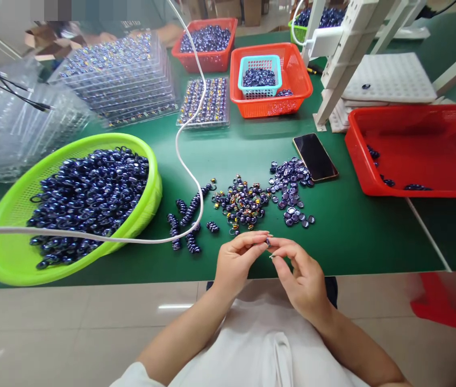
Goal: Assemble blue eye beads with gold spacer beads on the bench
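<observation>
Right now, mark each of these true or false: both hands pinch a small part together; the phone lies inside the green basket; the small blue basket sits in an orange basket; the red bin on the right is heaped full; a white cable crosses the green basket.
1. Left hand and right hand meet at a small part. True.
2. The phone lies inside the green basket. False: it lies on the green table, beside loose dark pieces.
3. The small blue basket sits in an orange basket. True.
4. The red bin is heaped full. False: only a few pieces lie in it.
5. A white cable crosses the green basket. True.
</observation>
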`<state>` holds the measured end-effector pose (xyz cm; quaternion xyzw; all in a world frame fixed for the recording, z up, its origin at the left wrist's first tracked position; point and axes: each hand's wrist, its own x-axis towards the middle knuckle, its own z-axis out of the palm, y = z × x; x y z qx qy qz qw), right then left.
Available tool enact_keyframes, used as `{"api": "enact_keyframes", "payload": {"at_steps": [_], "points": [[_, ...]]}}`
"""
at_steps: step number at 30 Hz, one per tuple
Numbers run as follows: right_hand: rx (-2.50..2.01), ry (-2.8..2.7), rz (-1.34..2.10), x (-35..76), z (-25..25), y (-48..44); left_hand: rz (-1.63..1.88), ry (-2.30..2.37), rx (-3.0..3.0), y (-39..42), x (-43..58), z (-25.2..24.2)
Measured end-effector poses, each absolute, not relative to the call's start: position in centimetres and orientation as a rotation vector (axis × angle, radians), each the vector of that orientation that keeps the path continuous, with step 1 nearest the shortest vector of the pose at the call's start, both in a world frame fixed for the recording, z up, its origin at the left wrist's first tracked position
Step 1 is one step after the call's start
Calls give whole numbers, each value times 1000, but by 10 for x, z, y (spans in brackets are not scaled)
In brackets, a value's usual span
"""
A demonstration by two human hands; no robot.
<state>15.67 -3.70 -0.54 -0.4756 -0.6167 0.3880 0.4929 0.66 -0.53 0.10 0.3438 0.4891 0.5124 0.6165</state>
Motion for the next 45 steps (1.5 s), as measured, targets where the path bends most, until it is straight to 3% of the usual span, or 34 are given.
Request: {"api": "enact_keyframes", "payload": {"at_steps": [5, 9, 16, 23, 34, 45], "points": [[-1030, -1895, 517, 163, -3, -30, 993, 1157, 759, 3, -2, 14], [-978, -2072, 393, 169, -2, -25, 878, 1107, 817, 7, -10, 21], [-1110, -1724, 839, 175, 9, -24, 970, 1044, 942, -4, -13, 6], [-1254, -1502, 1238, 175, 13, -19, 1140, 879, 1632, -4, -17, -1], [-1291, -1632, 1317, 176, 27, -14, 1125, 778, 2047, 6, -23, 3], [-1377, -1579, 1386, 173, 25, -15, 919, 835, 2055, 7, -25, 9]]}}
